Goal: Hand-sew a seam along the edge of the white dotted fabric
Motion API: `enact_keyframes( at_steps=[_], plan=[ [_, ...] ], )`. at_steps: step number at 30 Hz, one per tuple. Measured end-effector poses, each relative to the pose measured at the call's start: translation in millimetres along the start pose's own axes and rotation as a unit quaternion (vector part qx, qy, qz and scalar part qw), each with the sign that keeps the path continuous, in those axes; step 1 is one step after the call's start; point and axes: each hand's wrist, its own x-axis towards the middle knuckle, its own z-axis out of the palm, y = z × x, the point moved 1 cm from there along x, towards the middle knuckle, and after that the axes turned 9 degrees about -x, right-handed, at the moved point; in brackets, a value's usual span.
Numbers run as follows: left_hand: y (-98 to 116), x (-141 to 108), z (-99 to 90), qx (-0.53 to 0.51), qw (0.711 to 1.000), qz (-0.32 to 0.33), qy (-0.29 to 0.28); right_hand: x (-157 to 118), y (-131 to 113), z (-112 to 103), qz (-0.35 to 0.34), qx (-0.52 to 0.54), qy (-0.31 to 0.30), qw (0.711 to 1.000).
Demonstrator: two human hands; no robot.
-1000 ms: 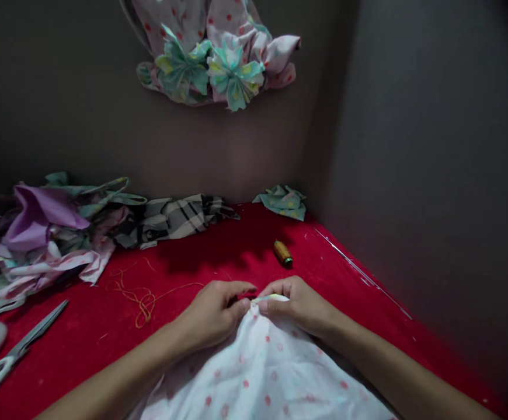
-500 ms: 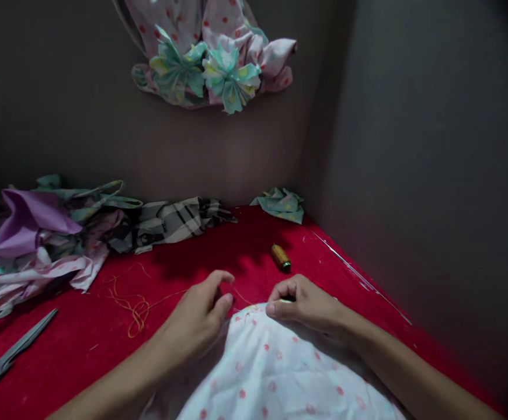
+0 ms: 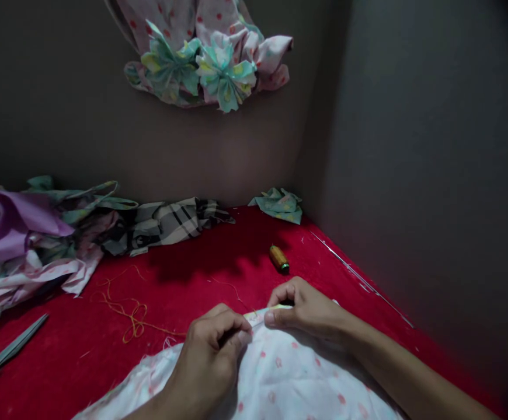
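My left hand point(image 3: 210, 356) pinches the top edge of a white cloth with pink dots point(image 3: 306, 385). My right hand point(image 3: 302, 309) grips the same gathered edge a little farther right, thumb in front and fingers behind. A strip of pale green and yellow print point(image 3: 265, 313) shows along that edge between my hands. A fine thread point(image 3: 232, 290) curves over the red surface toward the edge, and its end is hidden near my fingers. Just beyond my right hand stands a small spool of brown thread point(image 3: 279, 259).
The red velvet-like table cover point(image 3: 184, 286) ends at walls on the far and right sides. Orange thread point(image 3: 129, 315) lies tangled left of my hands, with scissors point(image 3: 4, 356) at the left edge. Fabric scraps point(image 3: 30, 245) and plaid cloth point(image 3: 166, 224) pile up behind.
My left hand has come back down and pinches the cloth edge, after being lifted off it half a second ago. The white cloth now spreads farther left.
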Motion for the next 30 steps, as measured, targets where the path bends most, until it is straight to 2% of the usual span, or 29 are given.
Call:
enact_keyframes(
  at_steps=[4, 12, 30],
  plan=[
    [1.8, 0.1, -2.7, 0.034, 0.999, -0.017, 0.0, 0.7, -0.8, -0.6, -0.005, -0.009, 0.002, 1.0],
    [-1.1, 0.7, -2.7, 0.078, 0.997, -0.006, -0.011, 2.6, 4.3, 2.1, 0.012, -0.026, 0.019, 0.999],
    [2.6, 0.5, 0.1, 0.077, 0.997, 0.002, -0.004, 1.5, 0.5, 1.0, 0.005, -0.012, 0.009, 1.0]
  ],
)
